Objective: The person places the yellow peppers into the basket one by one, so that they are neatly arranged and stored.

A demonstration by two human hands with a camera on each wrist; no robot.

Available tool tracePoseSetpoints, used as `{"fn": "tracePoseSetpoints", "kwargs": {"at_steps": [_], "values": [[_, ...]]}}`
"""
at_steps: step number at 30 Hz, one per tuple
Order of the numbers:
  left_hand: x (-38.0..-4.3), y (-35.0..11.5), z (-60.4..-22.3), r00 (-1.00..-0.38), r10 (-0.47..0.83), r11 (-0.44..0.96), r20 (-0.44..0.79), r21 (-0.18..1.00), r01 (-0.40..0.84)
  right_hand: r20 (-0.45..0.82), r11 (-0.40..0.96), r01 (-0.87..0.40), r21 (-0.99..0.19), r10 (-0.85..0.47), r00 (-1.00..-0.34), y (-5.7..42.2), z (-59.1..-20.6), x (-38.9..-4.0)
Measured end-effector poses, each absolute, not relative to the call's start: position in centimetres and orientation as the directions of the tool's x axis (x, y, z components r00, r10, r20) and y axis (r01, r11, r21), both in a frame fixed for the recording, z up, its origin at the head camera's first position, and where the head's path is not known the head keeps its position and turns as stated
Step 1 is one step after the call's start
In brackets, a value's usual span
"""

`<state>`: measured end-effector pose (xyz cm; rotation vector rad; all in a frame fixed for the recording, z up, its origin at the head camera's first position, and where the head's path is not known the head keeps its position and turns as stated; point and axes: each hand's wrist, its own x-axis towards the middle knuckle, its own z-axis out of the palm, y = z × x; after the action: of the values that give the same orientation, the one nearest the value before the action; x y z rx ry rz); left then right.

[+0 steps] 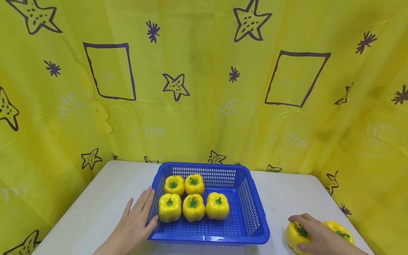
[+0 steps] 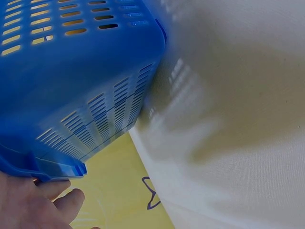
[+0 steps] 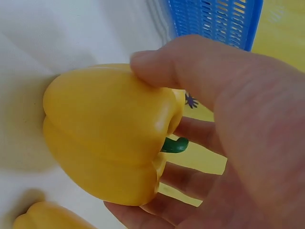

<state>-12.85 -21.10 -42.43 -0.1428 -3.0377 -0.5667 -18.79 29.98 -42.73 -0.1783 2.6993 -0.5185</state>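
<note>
My right hand (image 1: pixel 313 233) curls round a yellow bell pepper (image 3: pixel 105 133) on the table, right of the basket; the right wrist view shows the thumb on one side and fingers on the other, with the green stem between. Close by it on the right sits another yellow bell pepper (image 1: pixel 339 230). Against the left rim of the blue plastic basket (image 1: pixel 236 239) my left hand (image 1: pixel 135 219) rests with its fingers extended. Inside the basket stand several yellow bell peppers (image 1: pixel 193 208), stems up, in two rows toward the left side.
A white table (image 1: pixel 280 191) carries everything. Behind it and along both sides hangs a yellow curtain (image 1: pixel 197 117) with starfish and fish drawings. The basket's slotted walls (image 2: pixel 95 114) rise from the table top.
</note>
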Motion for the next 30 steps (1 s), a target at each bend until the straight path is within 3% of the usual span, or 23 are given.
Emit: {"fn": "tracePoseSetpoints", "kwargs": {"at_steps": [14, 23, 30], "values": [[-13.0, -21.1, -42.6, -0.995, 0.08, 0.93, 0.052, 0.354, 0.093, -0.336, 0.928, -0.064, -0.366, -0.196, -0.921, 29.3, -42.5, -19.1], [-13.0, -21.1, -42.4, -0.996, 0.082, 0.931, 0.043, 0.354, 0.092, -0.172, 0.901, -0.265, -0.342, -0.337, -0.926, 29.1, -41.2, -18.8], [-13.0, -21.2, -42.5, -0.995, 0.082, 0.929, 0.055, 0.358, 0.096, -0.168, 0.9, -0.271, -0.341, -0.342, -0.924, 28.0, -39.6, -19.4]]}}
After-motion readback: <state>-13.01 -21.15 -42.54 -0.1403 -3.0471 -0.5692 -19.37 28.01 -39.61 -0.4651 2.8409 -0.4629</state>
